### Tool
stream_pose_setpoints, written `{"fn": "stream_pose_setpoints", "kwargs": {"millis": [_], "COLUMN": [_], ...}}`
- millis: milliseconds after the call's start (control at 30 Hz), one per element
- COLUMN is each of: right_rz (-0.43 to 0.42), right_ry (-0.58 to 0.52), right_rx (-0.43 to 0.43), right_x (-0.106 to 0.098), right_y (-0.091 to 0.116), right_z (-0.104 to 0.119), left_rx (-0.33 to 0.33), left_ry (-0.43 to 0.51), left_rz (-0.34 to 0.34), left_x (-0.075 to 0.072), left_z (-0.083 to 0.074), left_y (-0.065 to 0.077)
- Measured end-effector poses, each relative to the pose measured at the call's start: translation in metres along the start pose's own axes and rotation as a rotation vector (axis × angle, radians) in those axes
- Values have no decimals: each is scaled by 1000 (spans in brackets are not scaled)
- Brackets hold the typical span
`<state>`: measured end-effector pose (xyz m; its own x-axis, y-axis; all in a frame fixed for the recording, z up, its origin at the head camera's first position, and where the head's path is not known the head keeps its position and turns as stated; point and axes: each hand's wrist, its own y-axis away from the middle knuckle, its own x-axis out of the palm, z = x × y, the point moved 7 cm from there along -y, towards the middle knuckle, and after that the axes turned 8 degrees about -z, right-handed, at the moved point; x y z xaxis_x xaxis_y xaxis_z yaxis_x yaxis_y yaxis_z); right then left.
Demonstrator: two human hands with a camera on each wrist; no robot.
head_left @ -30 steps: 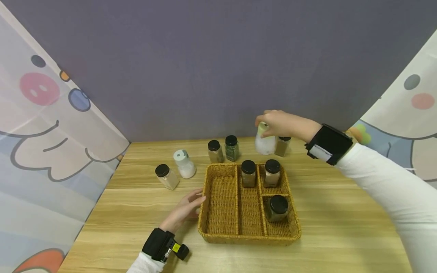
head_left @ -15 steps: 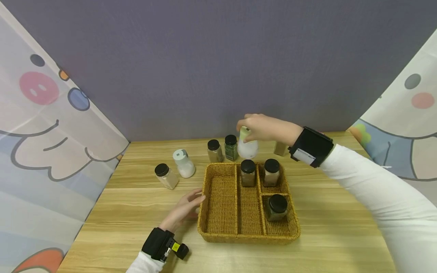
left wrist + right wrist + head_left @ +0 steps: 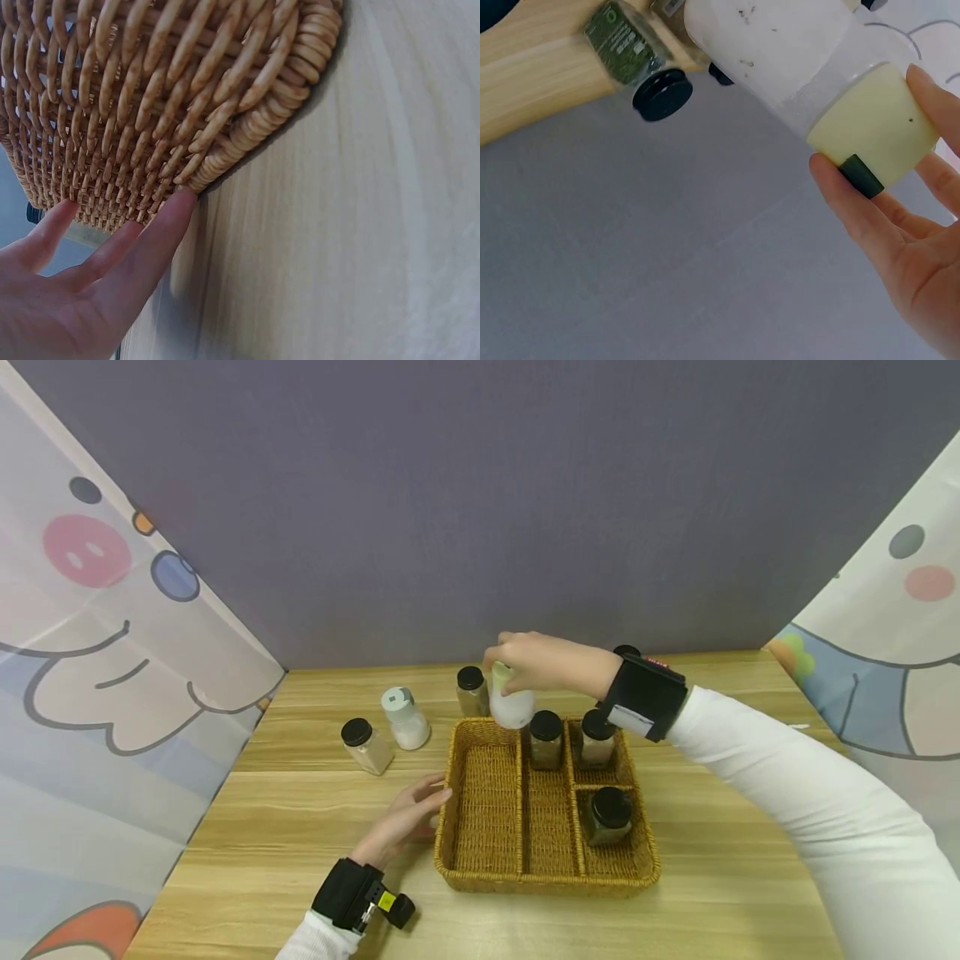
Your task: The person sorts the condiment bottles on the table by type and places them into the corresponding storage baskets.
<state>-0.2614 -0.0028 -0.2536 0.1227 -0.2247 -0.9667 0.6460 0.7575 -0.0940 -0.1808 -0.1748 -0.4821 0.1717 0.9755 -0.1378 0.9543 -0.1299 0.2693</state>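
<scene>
My right hand (image 3: 536, 662) pinches the pale green cap of a seasoning shaker (image 3: 513, 707) filled with white stuff. The shaker overlaps the back rim of the divided wicker basket (image 3: 551, 885); in the right wrist view thumb and fingers (image 3: 851, 202) lie around the cap. Against the basket's left wall rests my left hand (image 3: 405, 818); the left wrist view has its fairly straight fingers (image 3: 154, 251) touching the weave. Inside the basket are black-lidded jars: one jar (image 3: 546, 750) in the middle column, another jar (image 3: 597, 750) back right, a third jar (image 3: 609, 822) front right.
On the table left of the basket stand a black-lidded jar (image 3: 369, 750) and a shaker with a grey-blue cap (image 3: 406, 722). Behind the basket is another jar (image 3: 473, 695). A green herb jar (image 3: 626, 45) shows in the right wrist view. A grey panel (image 3: 420, 527) rises behind.
My right hand has carried the green-capped shaker leftward from the back right to above the basket's back rim, now covering the green herb jar in the head view. The left hand stays put.
</scene>
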Motion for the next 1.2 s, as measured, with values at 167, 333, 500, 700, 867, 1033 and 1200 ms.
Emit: {"fn": "stream_pose_setpoints", "kwargs": {"millis": [167,333,500,700,867,1033,1200], "right_rz": [30,62,77,67,58,83,98], "right_ry": [19,22,11,12,34,40,49], "right_rx": [-19,-22,-23,-73,-101,-97,-100], "right_x": [9,16,22,29,38,47,56], "right_y": [-5,-8,-8,-9,-9,-11,-13], "right_z": [9,15,20,28,29,29,30], "left_rx": [-31,-30,13,-6,-33,-21,-8], "left_ry": [28,16,6,20,47,29,0], "left_rz": [-8,-12,-1,-2,-27,-27,-1], "left_x": [-3,0,1,2,2,1,1], "left_z": [10,3,-6,-7,-8,-7,-2], "left_y": [-6,-2,3,4,4,3,1]}}
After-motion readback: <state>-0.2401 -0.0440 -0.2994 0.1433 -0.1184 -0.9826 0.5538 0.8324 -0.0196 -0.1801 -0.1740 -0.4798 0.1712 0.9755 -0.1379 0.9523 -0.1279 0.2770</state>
